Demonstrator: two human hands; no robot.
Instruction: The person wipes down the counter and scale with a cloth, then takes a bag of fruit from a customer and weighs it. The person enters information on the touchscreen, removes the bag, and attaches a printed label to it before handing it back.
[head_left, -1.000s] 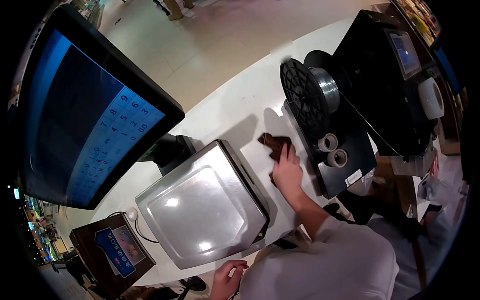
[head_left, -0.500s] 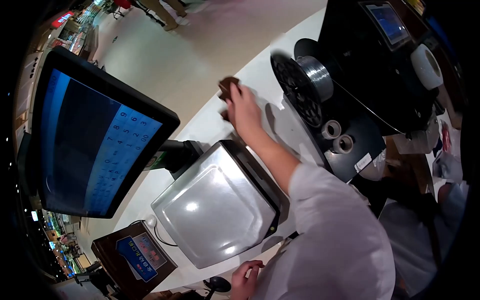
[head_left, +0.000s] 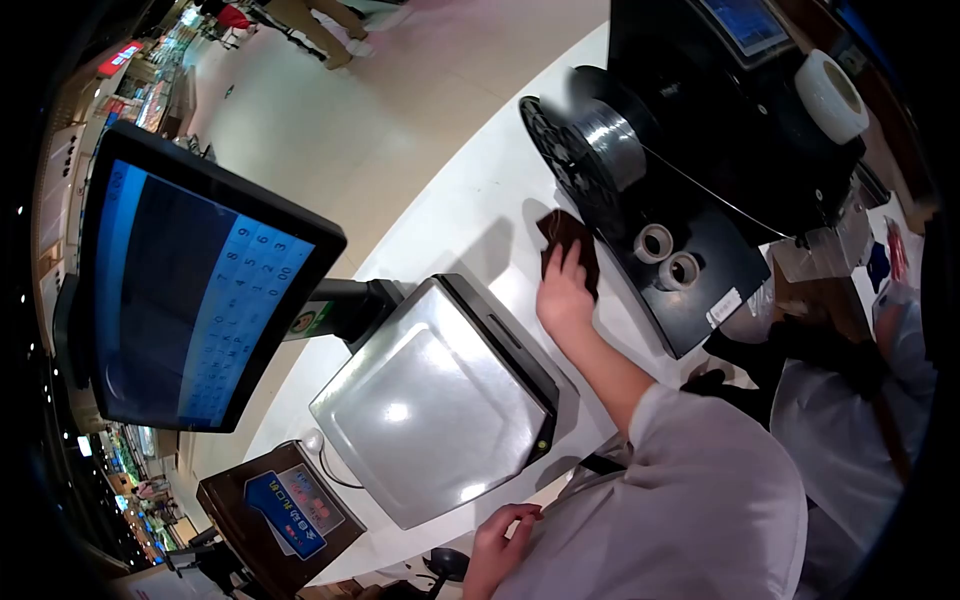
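Observation:
My right hand (head_left: 566, 292) presses a dark brown cloth (head_left: 577, 243) onto the white counter (head_left: 465, 225), its fingers lying over the cloth. The cloth is bunched beside the black machine base with the spool. My left hand (head_left: 500, 550) hangs near the counter's lower edge, fingers loosely curled and a gap beside the thumb; nothing can be made out in it. Between the hands lies a scale with a shiny metal plate (head_left: 430, 400).
A monitor (head_left: 200, 290) stands at the left, with a brown box (head_left: 280, 515) below it. At the right are a black machine (head_left: 700, 120), a spool of clear film (head_left: 608, 145), two small rolls (head_left: 654, 243) and a white roll (head_left: 832, 97). Another person's sleeve (head_left: 825, 420) shows far right.
My right hand has moved down and to the right with the cloth, from the counter's far edge to beside the machine base. The view has shifted slightly. My left hand has barely moved.

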